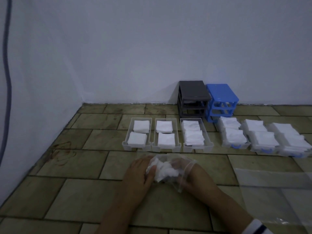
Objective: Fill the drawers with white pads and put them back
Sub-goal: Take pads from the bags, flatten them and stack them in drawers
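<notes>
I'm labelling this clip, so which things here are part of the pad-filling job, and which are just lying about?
Part of the job:
- six clear plastic drawers holding white pads
- grey drawer frame
- blue drawer frame
- clear bag of pads, held by left hand and right hand

Lying about:
- flat clear plastic sheet
- dark cable

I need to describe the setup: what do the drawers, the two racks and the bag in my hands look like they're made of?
Drawers: clear rigid plastic, since the pads show through the walls.
Gray rack and blue rack: opaque moulded plastic, slightly glossy.
Bag: thin transparent film, probably polythene, crumpled.
</notes>
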